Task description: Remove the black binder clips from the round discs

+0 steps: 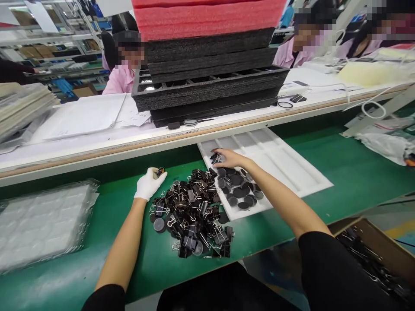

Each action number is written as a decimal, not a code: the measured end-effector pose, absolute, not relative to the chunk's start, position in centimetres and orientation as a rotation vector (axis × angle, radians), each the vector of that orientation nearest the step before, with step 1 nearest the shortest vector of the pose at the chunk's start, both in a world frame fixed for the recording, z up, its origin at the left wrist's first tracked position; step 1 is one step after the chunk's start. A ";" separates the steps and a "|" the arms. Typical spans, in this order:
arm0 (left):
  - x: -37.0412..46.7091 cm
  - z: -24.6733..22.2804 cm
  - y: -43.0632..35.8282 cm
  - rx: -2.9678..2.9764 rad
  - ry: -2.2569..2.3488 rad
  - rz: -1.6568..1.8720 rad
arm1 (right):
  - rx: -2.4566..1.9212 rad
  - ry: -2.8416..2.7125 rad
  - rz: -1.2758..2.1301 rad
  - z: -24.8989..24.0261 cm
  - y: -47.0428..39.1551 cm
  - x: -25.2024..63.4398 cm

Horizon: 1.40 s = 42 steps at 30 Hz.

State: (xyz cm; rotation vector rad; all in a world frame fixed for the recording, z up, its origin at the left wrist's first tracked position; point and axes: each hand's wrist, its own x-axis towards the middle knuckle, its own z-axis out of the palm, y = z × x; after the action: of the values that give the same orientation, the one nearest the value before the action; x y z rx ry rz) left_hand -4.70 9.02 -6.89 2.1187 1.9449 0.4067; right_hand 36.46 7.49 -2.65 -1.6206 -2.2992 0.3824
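My left hand, in a white glove, pinches a small dark round piece with an orange-brown glint, too small to name, left of the pile. In front of me lies a heap of black binder clips with silver handles, dark round discs mixed in. My bare right hand curls its fingers around a black binder clip at the left edge of a white foam tray. Several dark discs lie loose on the tray below that hand. A grey disc rests at the heap's left edge.
Stacked clear plastic trays lie at the left. Beyond a raised shelf edge stands a tall stack of black foam trays under red foam. A box of binder clips sits lower right. People in pink work across.
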 end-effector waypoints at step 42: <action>-4.0 -7.1 8.6 2.191 1.909 0.404 | -1.711 -1.877 0.415 -0.5 -9.7 39.3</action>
State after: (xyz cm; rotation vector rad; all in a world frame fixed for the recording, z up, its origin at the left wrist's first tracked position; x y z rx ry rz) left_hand -4.04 8.58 -7.05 2.1910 1.9090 0.4038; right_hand 39.32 -9.68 -0.55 -1.7114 -1.8768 0.4154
